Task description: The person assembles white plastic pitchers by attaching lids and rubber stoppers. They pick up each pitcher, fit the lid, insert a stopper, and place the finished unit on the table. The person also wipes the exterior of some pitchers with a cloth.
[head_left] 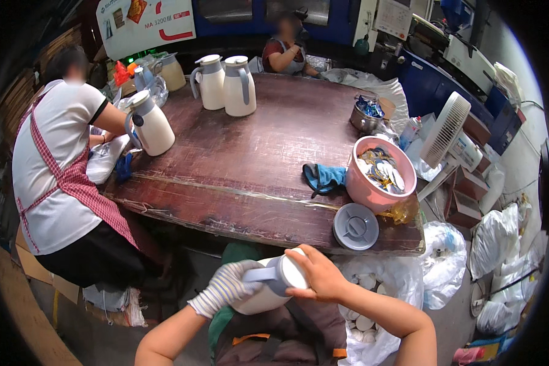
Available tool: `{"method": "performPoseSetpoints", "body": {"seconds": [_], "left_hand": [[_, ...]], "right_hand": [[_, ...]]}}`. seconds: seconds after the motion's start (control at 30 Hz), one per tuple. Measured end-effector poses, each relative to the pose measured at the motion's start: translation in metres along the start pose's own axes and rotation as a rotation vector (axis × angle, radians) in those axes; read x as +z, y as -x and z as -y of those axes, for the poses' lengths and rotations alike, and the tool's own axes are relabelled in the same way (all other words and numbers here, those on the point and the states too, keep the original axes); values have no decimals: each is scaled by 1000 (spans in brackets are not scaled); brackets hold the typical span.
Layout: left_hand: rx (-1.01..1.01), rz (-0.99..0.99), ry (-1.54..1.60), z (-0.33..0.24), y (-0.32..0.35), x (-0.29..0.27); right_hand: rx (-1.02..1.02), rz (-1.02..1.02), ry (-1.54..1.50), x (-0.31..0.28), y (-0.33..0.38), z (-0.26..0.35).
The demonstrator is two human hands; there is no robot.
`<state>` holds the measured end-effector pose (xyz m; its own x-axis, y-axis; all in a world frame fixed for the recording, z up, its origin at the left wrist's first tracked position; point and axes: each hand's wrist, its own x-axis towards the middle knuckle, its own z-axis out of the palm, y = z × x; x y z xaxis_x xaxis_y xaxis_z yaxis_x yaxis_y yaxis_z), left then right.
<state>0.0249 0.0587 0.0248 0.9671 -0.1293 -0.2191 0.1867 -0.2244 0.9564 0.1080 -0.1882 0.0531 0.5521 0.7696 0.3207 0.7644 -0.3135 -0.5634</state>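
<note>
Low in front of me, at my lap, a white thermos jug [250,303] with a grey collar and handle lies tilted, its top toward the right. My left hand [229,285], in a striped knit glove, is closed round the jug by its handle. My bare right hand [318,274] grips the top end, thumb and fingers on either side of the white lid [295,270]. Just beyond, at the table's near edge, lies a round grey lid [355,227]. A pink bucket [372,189] of small white and gold pieces stands behind it, beside a blue glove [323,178].
Several similar jugs stand on the dark red table [256,158], including one at the left [154,129]. A person in a checked apron [67,177] works at the left; another [283,55] sits at the far side. A bag of white discs [365,317] lies below right, near a fan [446,129].
</note>
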Motion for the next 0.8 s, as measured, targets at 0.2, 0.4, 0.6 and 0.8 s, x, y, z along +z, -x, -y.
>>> {"method": "performPoseSetpoints", "body": {"seconds": [0.2, 0.4, 0.6, 0.8], "left_hand": [[134, -22, -314, -12, 27, 74], [160, -65, -531, -20, 12, 59], [364, -243, -488, -9, -65, -5], [60, 394, -45, -16, -89, 46]], "right_hand": [[441, -268, 33, 45, 9, -11], [516, -352, 12, 40, 21, 0], [-319, -42, 82, 14, -7, 59], [-656, 111, 89, 20, -13, 74]]}}
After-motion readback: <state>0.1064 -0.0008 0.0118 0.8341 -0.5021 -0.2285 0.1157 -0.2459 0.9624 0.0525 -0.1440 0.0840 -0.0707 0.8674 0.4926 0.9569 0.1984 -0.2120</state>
